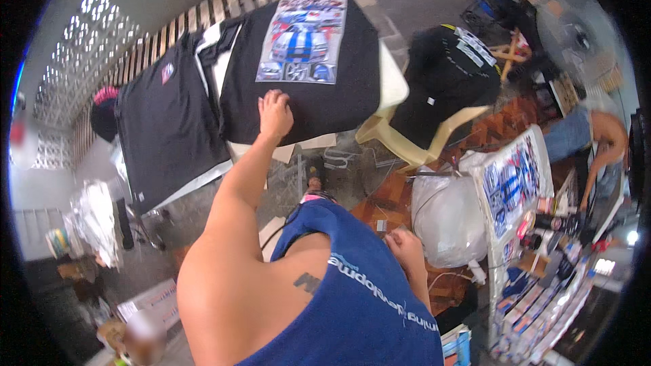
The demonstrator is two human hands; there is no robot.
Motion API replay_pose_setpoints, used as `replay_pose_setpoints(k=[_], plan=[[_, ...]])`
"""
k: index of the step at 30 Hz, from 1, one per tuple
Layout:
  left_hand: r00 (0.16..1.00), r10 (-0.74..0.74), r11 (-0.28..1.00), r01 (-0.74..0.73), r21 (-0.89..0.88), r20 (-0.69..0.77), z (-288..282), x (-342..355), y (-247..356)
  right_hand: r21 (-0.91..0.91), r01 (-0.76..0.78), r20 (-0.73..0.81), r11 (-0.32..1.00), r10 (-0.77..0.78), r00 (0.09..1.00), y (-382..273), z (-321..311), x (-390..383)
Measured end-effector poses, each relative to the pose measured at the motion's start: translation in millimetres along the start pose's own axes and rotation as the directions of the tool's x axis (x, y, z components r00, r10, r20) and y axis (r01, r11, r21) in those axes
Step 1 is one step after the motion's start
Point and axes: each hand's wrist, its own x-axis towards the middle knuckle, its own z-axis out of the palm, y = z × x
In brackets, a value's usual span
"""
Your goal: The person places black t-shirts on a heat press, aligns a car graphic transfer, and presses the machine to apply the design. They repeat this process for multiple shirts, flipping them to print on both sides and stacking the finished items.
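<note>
A black T-shirt (305, 88) with a large car print (303, 39) lies spread on a board ahead of me. My left hand (274, 114) reaches out to it and rests on its lower part, just below the print, with fingers curled into the fabric. My right hand (405, 244) hangs low by my blue sleeveless top, fingers curled, with nothing visible in it. It is next to a bulging white bag (447, 220).
A second black T-shirt (166, 129) lies to the left. More black shirts are draped over a cream plastic chair (413, 146). Printed car sheets (515, 183) and stacked packets stand at the right, where another person (600, 139) bends over. A fan (576, 27) is at the back right.
</note>
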Motion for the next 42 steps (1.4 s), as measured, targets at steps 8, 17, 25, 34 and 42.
replay_pose_setpoints(k=[8,17,25,34,42], plan=[[0.951,-0.261,0.956,0.23,0.183,0.167,-21.0,-22.4,-46.3,-0.165,0.604,0.131,0.78,-0.589,0.797,-197.9,90.4,352.0],[0.915,-0.351,0.936,0.347,0.053,0.199,-30.5,-21.6,-33.8,-0.247,0.944,0.338,0.221,-0.893,0.297,-329.4,181.9,495.7],[0.898,-0.368,0.93,0.358,0.085,0.242,-31.4,-18.9,-32.6,-0.142,0.897,0.332,0.419,-0.833,0.442,-345.8,182.5,503.2],[0.889,-0.377,0.926,0.367,0.088,0.26,-29.6,-18.8,-32.4,0.106,0.553,0.318,0.826,-0.555,0.769,-331.2,180.3,542.6],[0.855,-0.415,0.905,0.422,0.046,0.311,-38.7,-8.5,-26.8,0.613,-0.121,-0.208,0.781,0.307,0.929,-284.9,49.3,676.5]])
